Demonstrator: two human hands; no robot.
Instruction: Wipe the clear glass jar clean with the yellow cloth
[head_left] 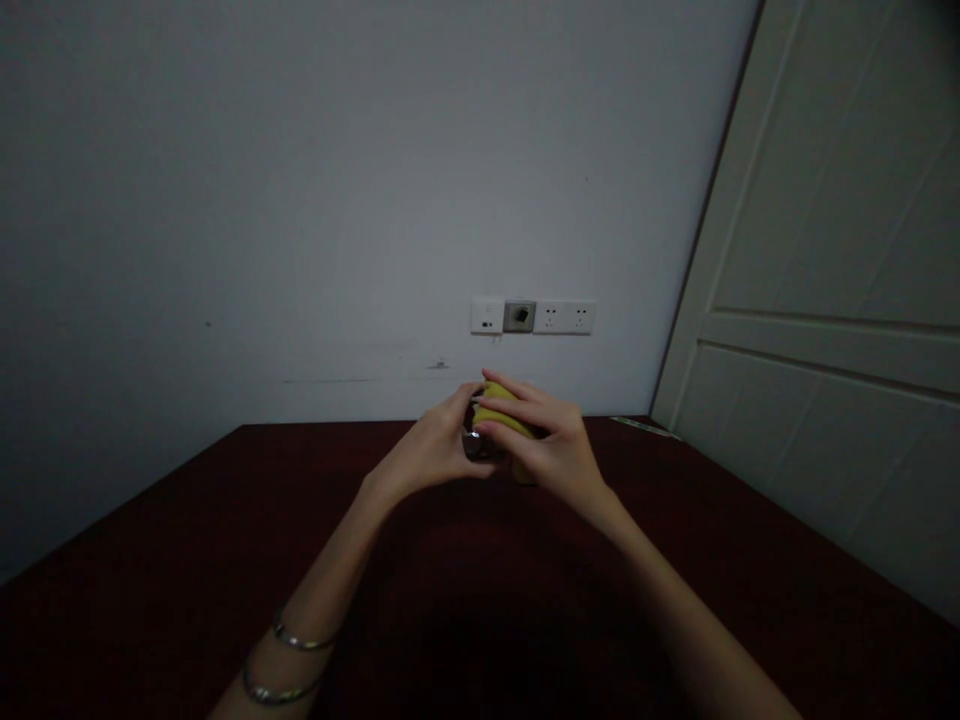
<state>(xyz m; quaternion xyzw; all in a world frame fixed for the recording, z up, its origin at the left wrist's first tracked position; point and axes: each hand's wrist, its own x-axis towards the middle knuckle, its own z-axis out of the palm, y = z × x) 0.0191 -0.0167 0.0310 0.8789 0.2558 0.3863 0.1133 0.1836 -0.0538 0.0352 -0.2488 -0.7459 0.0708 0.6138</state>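
My left hand is curled round a small dark, shiny object, much of it hidden by the fingers, so its kind does not show. In my right hand is a soft-looking yellow pad, perhaps a sponge or folded cloth, gripped between fingers and thumb. The pad is right up against the dark object. Both hands meet above the far part of the dark red table. Below the right palm, a pale yellowish patch shows, too dim to name.
Behind the table rises a pale wall with a row of sockets on it. A light panelled door borders the right side. A thin pale strip lies at the table's far right corner.
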